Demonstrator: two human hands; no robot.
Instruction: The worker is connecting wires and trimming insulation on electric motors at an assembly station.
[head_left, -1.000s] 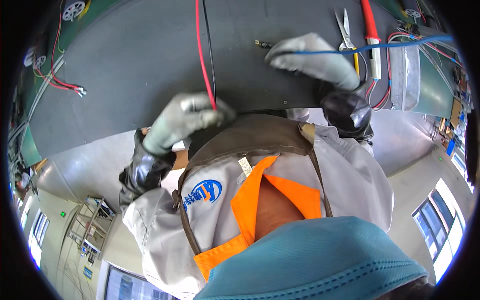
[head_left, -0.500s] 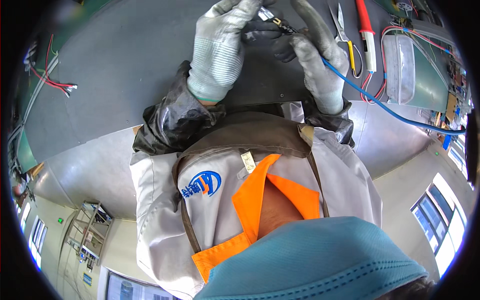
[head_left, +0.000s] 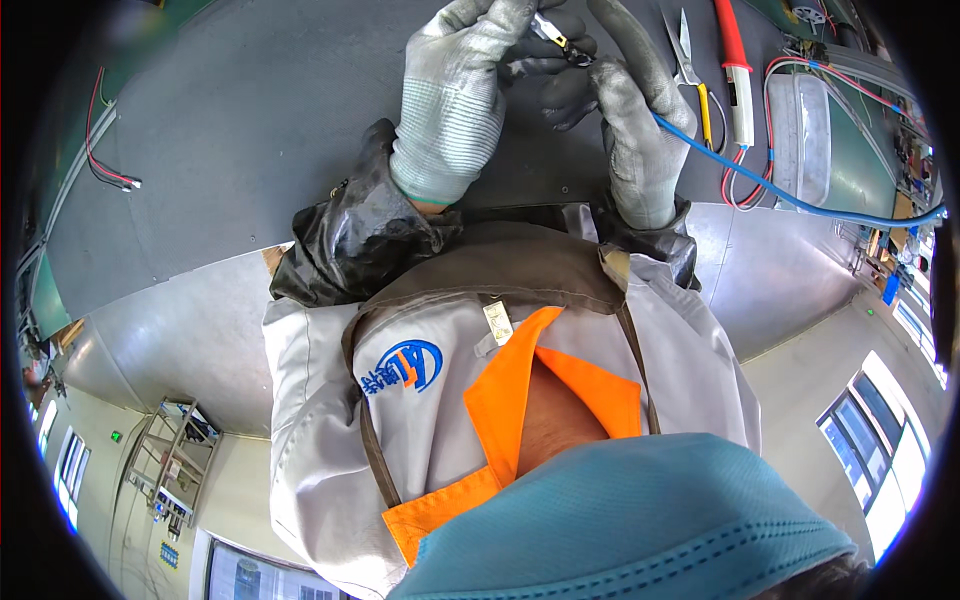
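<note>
Both my hands wear grey-white knit gloves, held close together over the dark worktop [head_left: 270, 130]. My left hand [head_left: 462, 95] is closed, its thumb and fingers pinching a small silver connector [head_left: 546, 30] with a black end piece [head_left: 576, 56]. That end points toward my right hand [head_left: 640, 140], whose thumb and forefinger are close to it. A blue cable [head_left: 780, 188] comes out of my right hand's grip and runs off to the right. Whether the cable joins the connector is hidden by the fingers.
Right of my hands lie yellow-handled scissors [head_left: 688, 62] and a red-and-white handheld tool [head_left: 737, 85] with red and white wires. Farther right is a pale, long tray-like piece [head_left: 800, 140]. At the far left, thin red and black wires [head_left: 108, 172] lie on the worktop.
Both hands, with the connector, have shifted slightly right. The blue cable's far part has swung upward in the picture. Fewer red wires lie at the far left.
</note>
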